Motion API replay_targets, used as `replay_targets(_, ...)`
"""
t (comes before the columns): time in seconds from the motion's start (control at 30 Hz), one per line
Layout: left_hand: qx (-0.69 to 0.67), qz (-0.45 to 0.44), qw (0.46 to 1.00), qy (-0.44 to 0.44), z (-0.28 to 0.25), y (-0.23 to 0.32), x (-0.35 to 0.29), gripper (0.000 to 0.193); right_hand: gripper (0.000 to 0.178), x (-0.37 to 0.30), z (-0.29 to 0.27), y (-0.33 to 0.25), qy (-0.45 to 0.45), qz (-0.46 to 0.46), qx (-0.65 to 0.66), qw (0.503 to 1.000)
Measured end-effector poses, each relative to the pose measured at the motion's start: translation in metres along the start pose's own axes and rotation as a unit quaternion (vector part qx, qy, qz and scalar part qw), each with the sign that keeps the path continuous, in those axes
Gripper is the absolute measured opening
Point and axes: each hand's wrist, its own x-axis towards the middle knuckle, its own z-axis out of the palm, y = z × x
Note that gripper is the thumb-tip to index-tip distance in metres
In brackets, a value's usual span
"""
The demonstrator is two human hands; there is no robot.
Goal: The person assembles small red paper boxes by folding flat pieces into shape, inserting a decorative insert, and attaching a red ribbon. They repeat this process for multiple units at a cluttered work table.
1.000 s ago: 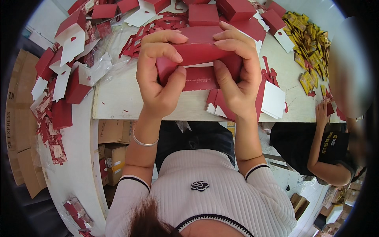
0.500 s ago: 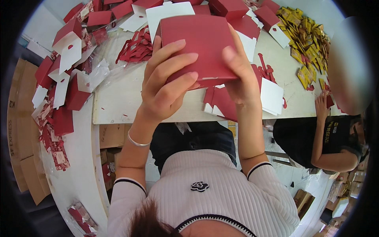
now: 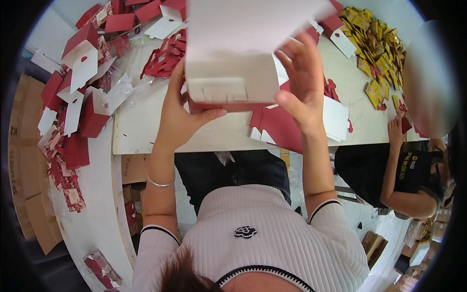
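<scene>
A red cardboard box (image 3: 233, 68) is held up over the table, its flap raised and its white inside showing. My left hand (image 3: 182, 112) grips the box's left side, thumb along the lower front edge and fingers mostly hidden behind the wall. Beside the right wall, my right hand (image 3: 304, 80) is open with its fingers spread and slightly curled, apart from the box. Flat red and white box blanks (image 3: 279, 126) lie on the table beneath and to the right. The upper part of the raised flap is blurred by motion.
Folded red boxes (image 3: 92, 114) pile up along the left and back. Red paper strips (image 3: 163, 58) sit back left on clear plastic. Yellow packets (image 3: 374, 63) heap at the far right, where a co-worker's hand (image 3: 396, 131) is at the table (image 3: 141, 131).
The closed box has been turned and opened, so its white inside now shows. My right hand has come off its right side, fingers spreading. My left hand has shifted to its left side.
</scene>
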Motion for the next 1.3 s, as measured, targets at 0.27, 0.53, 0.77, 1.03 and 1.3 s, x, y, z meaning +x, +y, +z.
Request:
replay_targets(0.27,-0.043,0.007,0.998,-0.044,-0.044,-0.015,-0.021,0.05,0.022,0.006,0.003,0.018,-0.04,-0.168,-0.09,0.981)
replay_targets(0.53,-0.378,-0.274,0.883,0.062,0.01,0.007,-0.044,0.035,0.026,-0.04,0.026,0.026,-0.25,-0.177,-0.294,0.905)
replay_targets(0.77,-0.276,-0.246,0.926,0.072,0.041,-0.005,-0.043,0.029,0.041,-0.052,0.009,0.007,-0.305,0.003,-0.41,0.86)
replay_targets(1.03,-0.152,-0.251,0.956,0.028,0.034,-0.029,-0.037,0.026,0.042,-0.051,-0.019,0.009,-0.389,0.085,-0.371,0.839)
replay_targets(1.3,-0.252,-0.309,0.915,0.063,0.035,-0.058,-0.032,0.027,0.035,-0.046,-0.203,0.06,0.054,0.327,-0.655,0.679)
